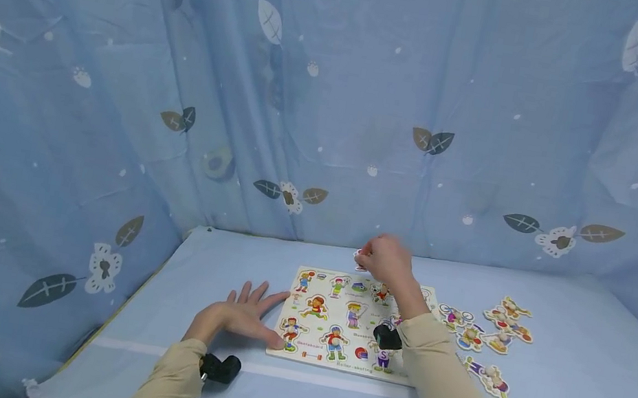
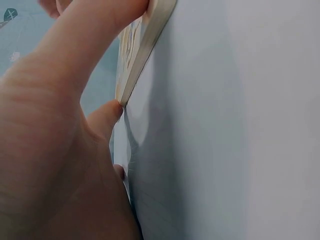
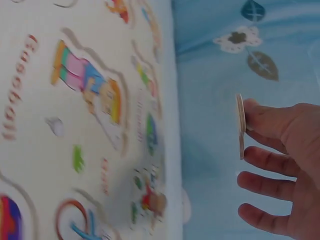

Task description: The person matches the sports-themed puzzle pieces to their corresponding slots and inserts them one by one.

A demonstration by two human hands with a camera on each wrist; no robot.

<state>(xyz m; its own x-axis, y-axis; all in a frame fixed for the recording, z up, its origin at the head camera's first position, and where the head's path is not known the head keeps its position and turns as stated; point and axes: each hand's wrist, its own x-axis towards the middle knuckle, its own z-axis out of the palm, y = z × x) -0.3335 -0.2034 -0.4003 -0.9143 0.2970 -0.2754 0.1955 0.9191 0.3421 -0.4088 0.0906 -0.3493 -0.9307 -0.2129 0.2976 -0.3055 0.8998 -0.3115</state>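
A pale wooden puzzle board [image 1: 284,354] with printed sports figures lies flat before me. At its left side my left hand [image 1: 242,318] has its fingers spread. The left thumb touches the lower left corner and the index finger the left edge; the left wrist view shows two digits against the board's edge [image 2: 142,57]. Beyond the far edge my right hand [image 1: 387,258] pinches a small puzzle piece [image 1: 360,266] between thumb and index finger. In the right wrist view that piece [image 3: 241,127] appears edge-on, apart from the board, with the other fingers loosely bent.
To the board's right lie several loose figure pieces, among them a cyclist [image 1: 455,316], an overlapping cluster [image 1: 505,319] and a nearer one [image 1: 490,378]. A blue patterned curtain [image 1: 359,184] hangs behind the blue-covered table [image 1: 581,366].
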